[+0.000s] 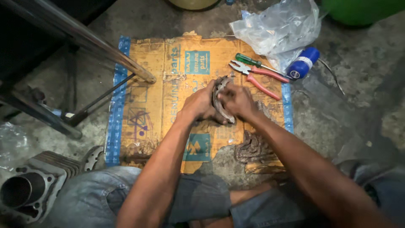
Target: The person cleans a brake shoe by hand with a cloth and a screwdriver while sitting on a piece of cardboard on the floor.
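A: Quick, left edge first. What's there?

B: Lower left of the frame, a grey finned engine cylinder on the concrete floor. Upper left, a dark metal stand slanting across. A curved metal part lies just right of the cylinder, at the cardboard's edge.

A: Centre?

B: Flattened yellow cardboard sheet with blue tape along its left edge. Both hands meet over its middle. Left hand is clenched around the left side of a curved brake shoe; right hand grasps the same shoe from the right, fingers curled over it.

A: Shoe's position?

B: Centre frame, held between both hands, standing on edge. Can't tell if it touches the cardboard.

A: Below the hands?

B: A greasy drive chain heaped on the cardboard, lower centre-right, just under the right forearm. The person's denim-clad knees fill the bottom edge.

A: Right side?

B: Upper right of the cardboard: green-handled screwdriver, red-handled pliers just beside it. Then a blue bottle lying on its side, touching a crumpled clear plastic bag. Green container at the top right corner.
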